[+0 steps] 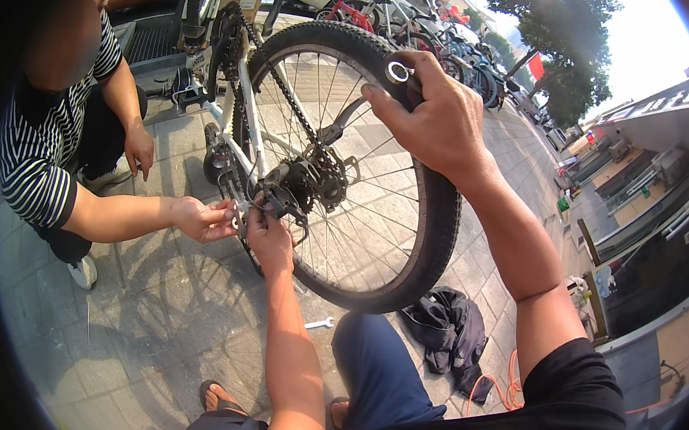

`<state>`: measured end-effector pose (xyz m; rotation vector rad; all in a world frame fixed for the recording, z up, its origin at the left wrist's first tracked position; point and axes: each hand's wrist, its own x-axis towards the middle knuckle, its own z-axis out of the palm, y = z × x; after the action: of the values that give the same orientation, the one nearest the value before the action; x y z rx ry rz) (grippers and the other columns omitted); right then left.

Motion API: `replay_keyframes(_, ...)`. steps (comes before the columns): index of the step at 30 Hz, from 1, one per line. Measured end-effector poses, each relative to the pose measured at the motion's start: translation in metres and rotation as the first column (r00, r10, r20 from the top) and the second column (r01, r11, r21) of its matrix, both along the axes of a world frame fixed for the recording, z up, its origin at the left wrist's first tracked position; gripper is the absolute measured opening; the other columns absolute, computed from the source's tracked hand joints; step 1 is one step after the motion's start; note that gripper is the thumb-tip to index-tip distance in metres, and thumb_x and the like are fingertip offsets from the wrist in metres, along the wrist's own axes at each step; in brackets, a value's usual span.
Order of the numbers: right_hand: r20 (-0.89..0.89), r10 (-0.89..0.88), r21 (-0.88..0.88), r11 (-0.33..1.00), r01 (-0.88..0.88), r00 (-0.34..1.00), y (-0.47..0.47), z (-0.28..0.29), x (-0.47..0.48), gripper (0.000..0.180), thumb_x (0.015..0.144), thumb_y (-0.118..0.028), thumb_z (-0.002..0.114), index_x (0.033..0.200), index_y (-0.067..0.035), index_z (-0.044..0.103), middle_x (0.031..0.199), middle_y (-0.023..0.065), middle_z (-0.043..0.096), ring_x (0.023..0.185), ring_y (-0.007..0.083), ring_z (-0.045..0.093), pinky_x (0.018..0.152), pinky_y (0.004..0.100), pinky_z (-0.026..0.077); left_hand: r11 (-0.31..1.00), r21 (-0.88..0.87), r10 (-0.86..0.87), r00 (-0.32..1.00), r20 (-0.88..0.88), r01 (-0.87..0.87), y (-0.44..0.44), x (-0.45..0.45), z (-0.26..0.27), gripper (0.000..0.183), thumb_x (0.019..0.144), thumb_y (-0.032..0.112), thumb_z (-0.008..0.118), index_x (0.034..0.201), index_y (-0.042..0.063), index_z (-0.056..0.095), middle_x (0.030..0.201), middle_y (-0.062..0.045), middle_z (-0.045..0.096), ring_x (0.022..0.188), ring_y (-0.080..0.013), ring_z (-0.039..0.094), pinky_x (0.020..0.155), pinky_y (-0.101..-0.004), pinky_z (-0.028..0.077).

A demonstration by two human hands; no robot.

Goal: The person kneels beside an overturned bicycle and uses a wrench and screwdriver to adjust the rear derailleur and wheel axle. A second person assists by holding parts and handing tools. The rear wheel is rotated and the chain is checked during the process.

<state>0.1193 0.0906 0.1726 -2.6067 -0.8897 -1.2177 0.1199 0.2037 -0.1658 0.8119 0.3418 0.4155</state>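
Note:
A bicycle rear wheel [435,245] with a knobbly tyre stands before me, set in a white bicycle frame [254,119]. My left hand [272,243] pinches the rear derailleur [289,190] beside the hub, its fingertips partly hidden. Just left of it, a co-worker's hand [205,220] holds a small silver metal part [238,215] against the frame. Up by the tyre, my right hand [441,117] is closed around a ring spanner [397,72]; only its ring end shows. From the hub the chain [290,94] runs up to the chainring [228,33].
An open-end spanner [320,323] lies on the paving near my knee, and a thin metal rod [88,323] farther left. Dark cloth [450,336] is heaped right of the wheel, near an orange cable [509,388]. The co-worker [43,152] crouches at left. Parked bicycles [417,34] line the background.

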Motion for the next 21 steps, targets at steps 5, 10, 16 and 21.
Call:
replay_keyframes(5,0.038,0.023,-0.119,0.993,-0.018,0.999,-0.010,0.000,0.012,0.035,0.095,-0.041,0.073,0.091,-0.007,0.067,0.081,0.0103,0.070,0.077,0.0345,0.071,0.066,0.0484,0.053,1.000,0.001,0.029,0.992,-0.123,-0.029,0.006,0.007,0.003,0.027,0.110,0.029,0.063,0.110,0.003,0.059,0.072,0.000,0.057,0.044,-0.0084,0.046,0.037,-0.0266,0.036)
replay_keyframes(10,0.002,0.006,-0.075,0.997,-0.005,1.000,-0.010,0.000,0.011,0.032,0.092,-0.037,0.073,0.091,-0.006,0.067,0.081,0.0132,0.070,0.080,0.0361,0.072,0.070,0.0493,0.054,0.991,0.125,0.048,0.997,-0.059,-0.040,0.008,0.004,0.001,0.023,0.110,0.026,0.062,0.113,0.004,0.061,0.072,-0.001,0.057,0.047,-0.0078,0.046,0.038,-0.0259,0.037)
replay_keyframes(16,0.015,0.006,-0.133,0.991,-0.004,1.000,-0.008,0.003,0.014,0.036,0.087,-0.041,0.075,0.082,-0.006,0.067,0.076,0.0115,0.067,0.077,0.0354,0.071,0.066,0.0495,0.054,0.999,0.033,0.036,0.996,-0.085,-0.033,0.008,0.007,-0.003,0.024,0.110,0.027,0.062,0.115,0.004,0.062,0.072,-0.001,0.056,0.045,-0.0076,0.043,0.038,-0.0259,0.035)
replay_keyframes(21,-0.010,-0.020,-0.155,0.988,0.018,1.000,-0.006,0.005,0.015,0.038,0.086,-0.044,0.075,0.081,-0.006,0.069,0.078,0.0109,0.069,0.077,0.0345,0.072,0.066,0.0497,0.053,0.995,0.091,0.037,0.996,-0.083,-0.029,0.012,0.005,0.007,0.024,0.110,0.026,0.063,0.115,0.003,0.061,0.068,-0.001,0.053,0.043,-0.0082,0.041,0.039,-0.0262,0.036)
